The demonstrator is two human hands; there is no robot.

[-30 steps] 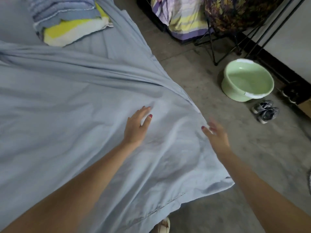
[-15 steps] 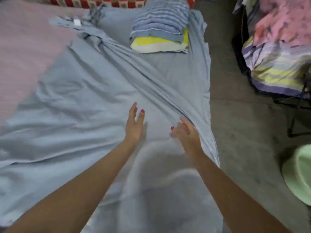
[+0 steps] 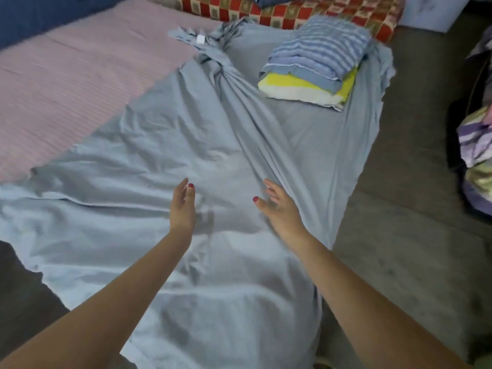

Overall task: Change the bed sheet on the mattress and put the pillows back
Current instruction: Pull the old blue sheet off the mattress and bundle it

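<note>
Two hands were stretched out over the sheet [image 3: 149,166], a pale blue-grey cloth that lay spread across most of the mattress [image 3: 66,83]. The left hand [image 3: 182,206] was held edge-on, with straight fingers pointing away from the person and the thumb near them; it gripped nothing, and I cannot tell if it touched the cloth or stayed just above it. The right hand [image 3: 277,209] was also open, with fingers spread and a little blurred. Its fingertips lay against the near end of a long bunched ridge in the sheet, but they did not curl around it.

The ridge ran from the right hand up to the far end of the bed, where the cloth was twisted and a small white tag [image 3: 201,39] showed. On the left far part, the mattress was still bare and showed a pink ribbed surface. On the right side, the sheet hung over the edge onto the grey floor [image 3: 415,235].

A pile of folded linen [image 3: 316,62] rested on the sheet at the far right corner: striped blue pieces on top, a yellow and white one below. Behind it lay a red checkered cushion [image 3: 306,9]. At the right border some striped cloth [image 3: 476,145] was partly visible.
</note>
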